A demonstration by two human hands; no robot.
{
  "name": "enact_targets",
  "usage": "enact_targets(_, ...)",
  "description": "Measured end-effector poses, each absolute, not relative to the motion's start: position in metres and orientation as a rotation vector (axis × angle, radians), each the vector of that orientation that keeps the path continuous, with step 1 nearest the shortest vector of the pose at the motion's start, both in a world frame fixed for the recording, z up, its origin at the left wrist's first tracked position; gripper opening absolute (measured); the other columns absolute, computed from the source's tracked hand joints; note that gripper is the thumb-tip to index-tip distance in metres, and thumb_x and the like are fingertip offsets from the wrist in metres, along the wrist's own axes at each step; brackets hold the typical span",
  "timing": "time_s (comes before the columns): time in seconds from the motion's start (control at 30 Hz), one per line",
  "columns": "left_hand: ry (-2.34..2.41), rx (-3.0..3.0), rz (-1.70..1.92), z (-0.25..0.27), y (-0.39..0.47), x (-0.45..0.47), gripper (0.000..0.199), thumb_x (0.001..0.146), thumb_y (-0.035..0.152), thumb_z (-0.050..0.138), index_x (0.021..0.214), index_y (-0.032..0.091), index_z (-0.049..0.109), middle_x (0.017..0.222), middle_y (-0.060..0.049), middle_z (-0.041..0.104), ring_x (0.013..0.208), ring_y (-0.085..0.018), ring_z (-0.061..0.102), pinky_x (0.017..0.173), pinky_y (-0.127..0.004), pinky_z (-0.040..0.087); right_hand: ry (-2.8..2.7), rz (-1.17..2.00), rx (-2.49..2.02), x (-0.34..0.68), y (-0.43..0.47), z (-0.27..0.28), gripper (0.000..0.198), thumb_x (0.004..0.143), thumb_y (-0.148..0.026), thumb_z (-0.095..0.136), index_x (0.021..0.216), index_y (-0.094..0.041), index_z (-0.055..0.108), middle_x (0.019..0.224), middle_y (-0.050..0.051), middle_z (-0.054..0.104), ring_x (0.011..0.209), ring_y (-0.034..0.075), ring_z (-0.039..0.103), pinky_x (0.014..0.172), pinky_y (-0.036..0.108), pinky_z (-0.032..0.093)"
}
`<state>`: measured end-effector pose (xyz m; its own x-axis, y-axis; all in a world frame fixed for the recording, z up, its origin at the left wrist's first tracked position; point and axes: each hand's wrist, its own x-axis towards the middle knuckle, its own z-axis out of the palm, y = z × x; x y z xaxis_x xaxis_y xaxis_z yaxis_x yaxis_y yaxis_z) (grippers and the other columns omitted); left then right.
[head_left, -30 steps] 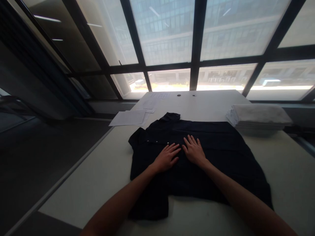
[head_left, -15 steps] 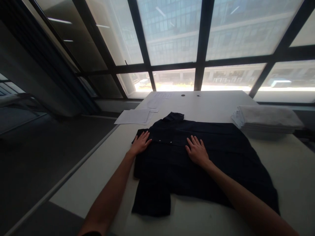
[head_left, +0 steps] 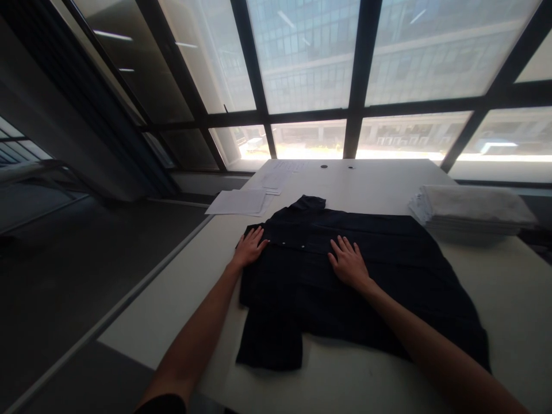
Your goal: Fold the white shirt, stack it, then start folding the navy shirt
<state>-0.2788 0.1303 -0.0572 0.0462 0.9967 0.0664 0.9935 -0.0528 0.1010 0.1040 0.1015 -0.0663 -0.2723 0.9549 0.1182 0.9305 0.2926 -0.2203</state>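
A white table point(head_left: 172, 322) stands with its far edge up against a big window point(head_left: 310, 63) in a dark frame. Through the glass a pale building with many panes shows. A dark curtain point(head_left: 116, 121) hangs to the left of the table, and a grey floor point(head_left: 86, 270) runs along its left edge.

On the table lies one dark short-sleeved shirt point(head_left: 388, 270), front up, spread flat across the middle, its collar end toward the left edge and its hem toward the right. It has two sleeves, one pointing at the far edge, one at the near edge, and three small pale buttons point(head_left: 302, 246) can be counted down its front.

Two hands rest on it. The left hand point(head_left: 250, 247) lies palm down by the collar, its fingers straight and slightly apart; the right hand point(head_left: 347, 263) lies palm down mid-front, fingers spread. Neither pinches the cloth.

Near the left edge, toward the far left corner, are at least three overlapping sheets of paper point(head_left: 237, 202). Near the right edge sits one stack of folded cloth point(head_left: 476, 204), its layers too blurred to count. Two small dark round spots point(head_left: 324, 167) show close to the far edge.
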Motion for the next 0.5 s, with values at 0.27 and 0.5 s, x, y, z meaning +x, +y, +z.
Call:
enact_targets(0.27, 1.937, 2.355, 0.555, -0.042, 0.113, -0.271, 0.045, 0.101, 0.036, 0.04, 0.138, 0.02, 0.059, 0.151, -0.008, 0.051, 0.146, -0.026, 0.039, 0.121, -0.053, 0.026, -2.332, 0.157, -1.728, 0.105, 0.101, -0.066, 0.059, 0.103, -0.045, 0.032, 0.156, -0.019, 0.038, 0.165, 0.012, 0.027, 0.153, 0.026, 0.018, 0.122, 0.049, 0.011)
enact_targets(0.5, 1.458, 2.61, 0.283, -0.032, 0.028, -0.232, 0.048, 0.103, 0.032, 0.047, 0.151, 0.027, 0.046, 0.158, -0.005, 0.043, 0.149, -0.024, 0.033, 0.123, -0.053, 0.021, -2.333, 0.156, -1.715, 0.105, 0.101, -0.067, 0.059, 0.103, -0.044, 0.033, 0.155, -0.018, 0.039, 0.165, 0.012, 0.028, 0.153, 0.027, 0.02, 0.122, 0.049, 0.011)
